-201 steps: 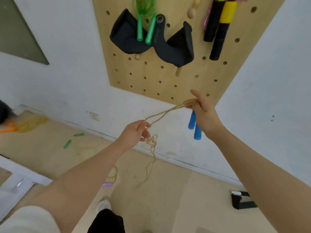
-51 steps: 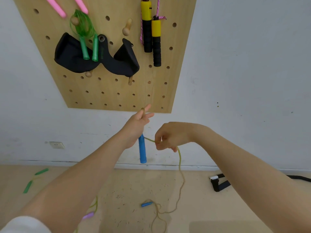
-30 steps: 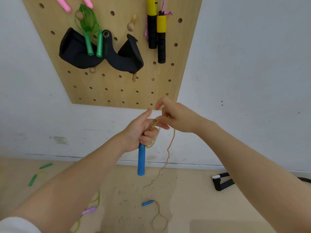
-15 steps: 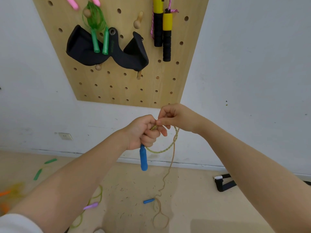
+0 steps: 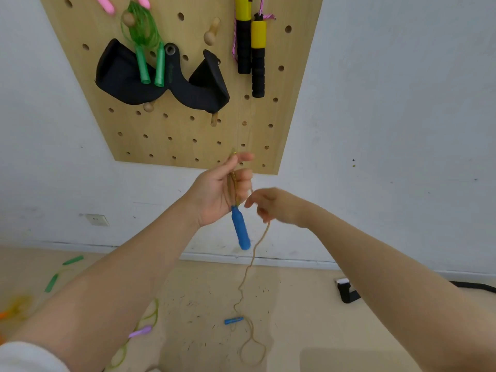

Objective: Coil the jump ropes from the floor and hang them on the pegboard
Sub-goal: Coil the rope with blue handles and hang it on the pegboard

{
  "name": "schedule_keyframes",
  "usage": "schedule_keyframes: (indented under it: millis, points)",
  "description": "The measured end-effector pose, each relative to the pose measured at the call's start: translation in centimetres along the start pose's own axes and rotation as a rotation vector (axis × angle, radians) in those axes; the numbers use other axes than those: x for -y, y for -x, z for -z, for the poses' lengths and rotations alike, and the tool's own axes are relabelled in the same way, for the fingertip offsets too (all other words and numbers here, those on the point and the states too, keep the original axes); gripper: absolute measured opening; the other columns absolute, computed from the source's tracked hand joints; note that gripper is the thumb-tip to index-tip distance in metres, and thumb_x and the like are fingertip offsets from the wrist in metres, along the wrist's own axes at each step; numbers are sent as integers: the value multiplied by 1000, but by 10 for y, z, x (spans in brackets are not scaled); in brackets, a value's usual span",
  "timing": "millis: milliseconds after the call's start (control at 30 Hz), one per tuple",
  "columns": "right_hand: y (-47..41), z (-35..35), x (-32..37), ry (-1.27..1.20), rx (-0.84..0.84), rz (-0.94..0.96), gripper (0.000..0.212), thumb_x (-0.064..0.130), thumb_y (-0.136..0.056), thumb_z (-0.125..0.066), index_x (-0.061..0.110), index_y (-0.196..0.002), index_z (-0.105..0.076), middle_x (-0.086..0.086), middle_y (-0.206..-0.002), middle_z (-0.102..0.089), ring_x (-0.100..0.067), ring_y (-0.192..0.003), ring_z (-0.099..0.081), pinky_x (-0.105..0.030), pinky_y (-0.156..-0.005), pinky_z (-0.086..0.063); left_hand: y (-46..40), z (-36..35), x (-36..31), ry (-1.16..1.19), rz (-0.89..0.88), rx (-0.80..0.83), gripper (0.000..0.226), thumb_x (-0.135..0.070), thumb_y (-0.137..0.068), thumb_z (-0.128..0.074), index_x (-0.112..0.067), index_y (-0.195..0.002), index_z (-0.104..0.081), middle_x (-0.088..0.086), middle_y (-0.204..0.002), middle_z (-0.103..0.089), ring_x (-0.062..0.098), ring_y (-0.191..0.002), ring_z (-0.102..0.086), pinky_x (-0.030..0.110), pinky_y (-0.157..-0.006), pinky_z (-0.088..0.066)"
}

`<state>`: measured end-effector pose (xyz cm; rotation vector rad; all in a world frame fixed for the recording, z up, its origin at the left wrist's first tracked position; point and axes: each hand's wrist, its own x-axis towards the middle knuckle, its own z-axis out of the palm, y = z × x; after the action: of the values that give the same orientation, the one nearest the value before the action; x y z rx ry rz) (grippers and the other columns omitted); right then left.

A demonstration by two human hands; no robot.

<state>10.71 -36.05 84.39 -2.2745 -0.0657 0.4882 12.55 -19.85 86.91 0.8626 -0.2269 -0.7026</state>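
My left hand point(image 5: 218, 194) is raised below the pegboard point(image 5: 185, 135) and holds loops of a tan jump rope against its palm, fingers curled round them. One blue handle point(image 5: 240, 229) hangs down from that hand. My right hand point(image 5: 271, 206) is just to the right and pinches the tan rope point(image 5: 248, 275), which drops to the floor. The other blue handle point(image 5: 234, 320) lies on the floor beside a loose loop.
On the pegboard hang a green rope point(image 5: 145, 49), a black pad point(image 5: 128, 81), yellow-and-black handles point(image 5: 252, 49) and pink handles point(image 5: 106, 4); a bare peg point(image 5: 212, 32) sticks out between them. On the floor lie green handles point(image 5: 63, 269), a purple-handled rope point(image 5: 139, 331) and a black strap point(image 5: 349, 292).
My right hand has dropped down and away from my left hand along the rope. My left hand has opened its palm toward me with the loops in it; the blue handle swings.
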Motion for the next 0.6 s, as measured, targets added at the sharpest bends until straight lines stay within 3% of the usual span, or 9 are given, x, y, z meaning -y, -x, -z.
schedule_keyframes:
  millis: [33, 100, 167, 267, 367, 433, 467, 533, 600]
  points:
    - [3, -4, 6, 81, 90, -22, 25, 18, -100, -33, 17, -112, -55, 1, -71, -49, -14, -67, -49, -23, -72, -44, -4, 1, 1, -32, -22, -34, 29, -25, -100, -30, -14, -97, -56, 5, -81, -70, 14, -72, -68, 27, -65, -56]
    - [8, -11, 21, 243, 205, -12, 31, 16, -99, -35, 16, -128, -45, 1, -73, -51, -11, -65, -50, -20, -67, -43, -11, 7, 6, -224, -27, -144, 31, -27, -103, -28, -14, -99, -56, 13, -122, -62, 25, -117, -57, 45, -97, -47]
    - [11, -11, 32, 435, 222, 42, 34, 19, -95, -44, 14, -129, -47, 1, -74, -55, -11, -63, -55, -22, -66, -44, -14, 14, 11, -379, 12, -241, 31, -30, -102, -30, -17, -98, -58, 11, -138, -49, 24, -132, -40, 47, -110, -32]
    - [17, 5, 46, 524, 200, 46, 21, 30, -89, -56, 20, -106, -61, 1, -75, -60, -11, -56, -59, -23, -65, -49, -11, 19, 18, -622, 33, -285, 34, -33, -102, -29, -21, -97, -61, 2, -138, -46, 14, -128, -36, 39, -108, -28]
    - [25, 25, 52, 490, 66, 106, 12, 27, -85, -61, 21, -91, -70, 10, -66, -58, -4, -56, -52, -19, -59, -45, -9, 25, 21, -923, 71, -252, 34, -34, -102, -32, -23, -100, -64, -2, -134, -50, 14, -125, -39, 30, -86, -36]
    - [26, 35, 50, 428, -143, 220, 11, 23, -84, -64, 17, -85, -73, 15, -66, -60, -2, -61, -52, -20, -64, -44, -6, 27, 19, -837, 139, -205, 34, -30, -101, -35, -16, -105, -66, -2, -128, -58, 19, -125, -44, 30, -63, -33]
    - [25, 38, 48, 353, -216, 259, 10, 20, -84, -65, 15, -83, -74, 15, -68, -61, -2, -63, -53, -21, -67, -45, -4, 25, 17, -759, 159, -151, 36, -27, -101, -35, -9, -106, -65, 0, -120, -64, 19, -123, -49, 30, -60, -29]
    - [22, 38, 44, 116, -284, 300, 7, 16, -84, -66, 16, -81, -71, 13, -69, -63, -1, -65, -55, -21, -71, -48, 0, 14, 12, -614, 173, -35, 37, -22, -101, -32, -3, -100, -63, 6, -100, -72, 20, -108, -62, 33, -64, -38]
    - [18, 36, 38, -145, -301, 316, 5, 16, -84, -67, 21, -84, -67, 11, -71, -61, -2, -66, -55, -17, -69, -47, 2, 0, 9, -408, 183, 28, 35, -18, -99, -33, -3, -88, -62, 9, -78, -68, 23, -79, -67, 40, -76, -51]
